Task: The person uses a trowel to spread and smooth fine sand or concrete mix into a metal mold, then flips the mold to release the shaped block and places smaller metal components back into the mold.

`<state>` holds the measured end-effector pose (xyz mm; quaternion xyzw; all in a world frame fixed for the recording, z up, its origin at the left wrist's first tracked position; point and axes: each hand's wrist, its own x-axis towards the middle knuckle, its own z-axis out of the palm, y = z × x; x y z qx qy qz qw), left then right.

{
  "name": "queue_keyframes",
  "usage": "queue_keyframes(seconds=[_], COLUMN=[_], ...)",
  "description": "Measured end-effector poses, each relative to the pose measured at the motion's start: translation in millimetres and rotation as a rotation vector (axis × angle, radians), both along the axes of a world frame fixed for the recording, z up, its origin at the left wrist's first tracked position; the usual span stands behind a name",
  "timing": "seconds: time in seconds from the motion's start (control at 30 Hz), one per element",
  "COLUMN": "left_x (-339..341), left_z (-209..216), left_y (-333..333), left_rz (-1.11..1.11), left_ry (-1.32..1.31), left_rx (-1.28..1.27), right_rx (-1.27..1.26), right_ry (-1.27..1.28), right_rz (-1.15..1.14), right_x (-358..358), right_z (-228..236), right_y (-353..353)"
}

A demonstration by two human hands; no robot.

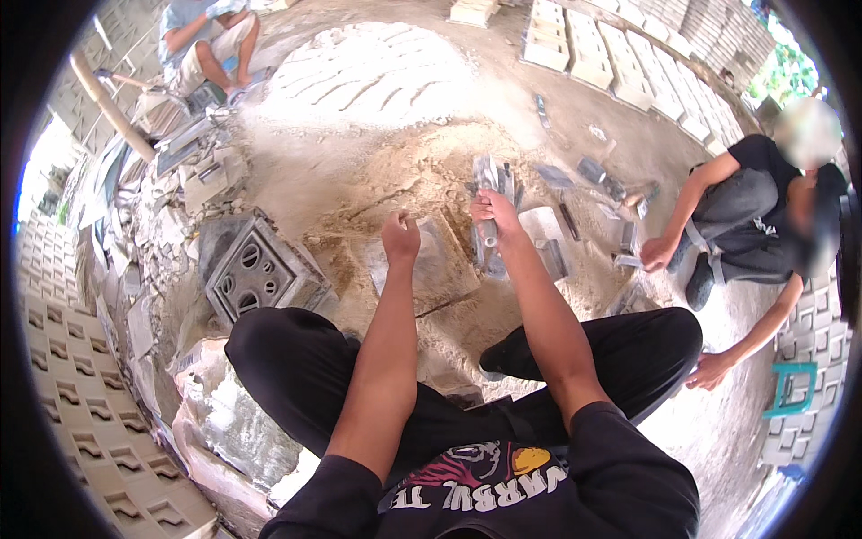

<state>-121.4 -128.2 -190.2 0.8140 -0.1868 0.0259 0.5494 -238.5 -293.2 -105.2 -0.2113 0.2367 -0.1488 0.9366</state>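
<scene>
My right hand is closed around a trowel, whose round handle end points back toward me. Beyond the fingers, grey metal pieces crowd together, so the blade's outline is hard to make out. My left hand is curled closed above the near-left part of a flat, dusty square plate. What its fingers hold, if anything, is hidden. Loose tan sand spreads behind the plate. To the left, a square metal mould with round openings rests tilted on the ground.
A large white powder heap lies at the back. Broken rubble lines the left. One co-worker squats at right, another sits far left. Pale blocks stand in rows at the back right. A teal stool is at right.
</scene>
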Motion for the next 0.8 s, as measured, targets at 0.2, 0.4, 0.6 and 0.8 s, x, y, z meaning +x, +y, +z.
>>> queue_keyframes(seconds=[0.2, 0.4, 0.6, 0.8], left_x=[16.4, 30.2, 82.7, 70.2], left_z=[22.6, 76.5, 94.8, 56.1], left_y=[43.2, 103.3, 239.5, 336.4], left_rz=[0.061, 0.172, 0.808, 1.152], left_ry=[-0.049, -0.233, -0.322, 0.249], left_rx=[0.015, -0.063, -0.029, 0.522], right_rx=[-0.64, -1.218, -0.911, -1.105], right_ry=[0.01, 0.24, -0.203, -0.461], right_rz=[0.01, -0.127, -0.027, 0.132], right_x=[31.4, 94.7, 149.7, 210.8], right_z=[93.3, 101.8, 124.0, 134.0], right_y=[66.6, 62.0, 229.2, 361.1])
